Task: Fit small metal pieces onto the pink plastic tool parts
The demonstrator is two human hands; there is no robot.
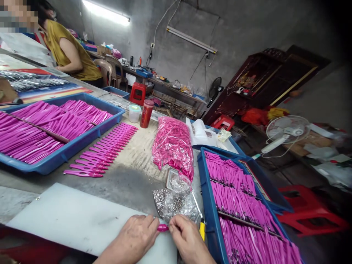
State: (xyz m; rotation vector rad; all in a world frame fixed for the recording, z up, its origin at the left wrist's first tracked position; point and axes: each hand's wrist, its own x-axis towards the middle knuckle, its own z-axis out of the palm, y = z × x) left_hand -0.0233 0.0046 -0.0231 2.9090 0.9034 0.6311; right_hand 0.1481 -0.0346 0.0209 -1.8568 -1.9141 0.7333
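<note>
My left hand is closed around a pink handle, of which only the glossy magenta end piece shows past the fingers. At that end, my right hand has thumb and forefinger pinched together; whatever lies between them is hidden. Both hands are over a white board at the table's front edge. Just beyond them are clear bags of small metal parts. A screwdriver with a yellow handle lies beside my right hand. Pink handles with glossy ends lie in a slanting row further left.
Blue trays of pink pieces stand left and right. A clear bag of magenta parts sits mid-table, with a red flask and a lidded tub behind. A person in a mustard top is at the far left.
</note>
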